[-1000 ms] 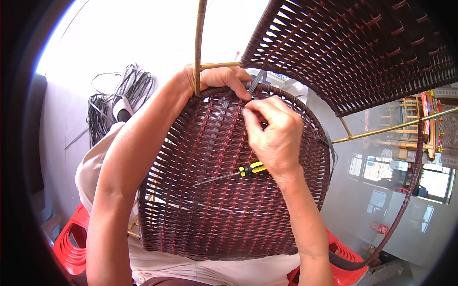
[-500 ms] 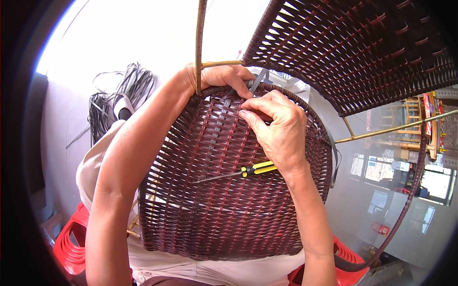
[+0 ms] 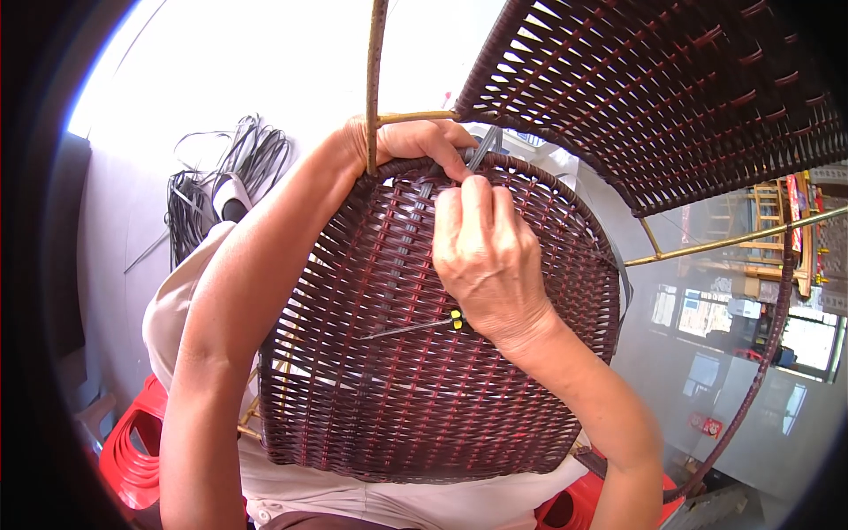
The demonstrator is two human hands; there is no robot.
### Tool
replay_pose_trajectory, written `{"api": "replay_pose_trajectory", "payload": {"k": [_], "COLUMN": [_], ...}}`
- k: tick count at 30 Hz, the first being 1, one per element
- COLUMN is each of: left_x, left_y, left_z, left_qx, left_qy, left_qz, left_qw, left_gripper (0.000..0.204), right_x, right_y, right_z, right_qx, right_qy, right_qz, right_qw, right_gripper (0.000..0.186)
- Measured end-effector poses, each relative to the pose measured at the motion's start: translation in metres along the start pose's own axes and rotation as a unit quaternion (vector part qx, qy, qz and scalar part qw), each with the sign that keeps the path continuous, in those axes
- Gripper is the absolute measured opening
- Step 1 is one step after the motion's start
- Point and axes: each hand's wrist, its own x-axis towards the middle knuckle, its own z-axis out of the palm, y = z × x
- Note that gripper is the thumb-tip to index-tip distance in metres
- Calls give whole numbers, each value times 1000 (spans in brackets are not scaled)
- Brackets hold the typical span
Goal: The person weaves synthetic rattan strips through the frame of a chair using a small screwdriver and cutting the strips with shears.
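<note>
A dark brown and red woven chair seat [image 3: 397, 389] lies tilted across my lap. My left hand [image 3: 422, 144] is bent round its far rim, with the fingertips by a bundle of grey flat strips [image 3: 485, 152] that rises over the edge. Just on the near side of those strips, my right hand [image 3: 490, 252] is closed on the weave, back of the hand up. Its fingertips and whatever they hold are hidden. On the seat rests a screwdriver [image 3: 411, 331]; its yellow and black handle is mostly covered by my right hand.
The woven backrest [image 3: 636, 106] rises at the upper right. A thin gold-brown frame pole [image 3: 374, 79] stands beside my left wrist; another [image 3: 707, 244] runs off right. Loose grey strips [image 3: 252, 150] lie on the floor at left. A red stool [image 3: 132, 455] is at lower left.
My right hand has turned from a thumb-and-finger pinch to a closed, palm-down pose, moving slightly left and covering the screwdriver's handle. Its elbow swung outward. My left hand stayed nearly still.
</note>
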Motion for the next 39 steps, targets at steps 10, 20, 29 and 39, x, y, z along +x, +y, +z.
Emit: {"api": "replay_pose_trajectory", "payload": {"k": [10,20,29,39], "left_x": [-2,0,-1,1], "left_y": [-2,1,0,2], "left_z": [-5,1,-1,-1], "left_qx": [-6,-46,-20,-28], "left_qy": [-14,-11,-9,-3], "left_qz": [17,-16,-34,-34], "left_qw": [1000,999,999,999], "left_gripper": [48,49,48,47], "right_x": [10,4,-29,-10], "right_y": [-3,-1,22,-5], "right_z": [1,0,-27,-21], "right_qx": [-40,74,456,373], "right_qy": [-84,-92,-43,-134], "right_qz": [18,62,285,409], "right_qw": [995,991,842,822], "right_gripper": [7,3,8,35]}}
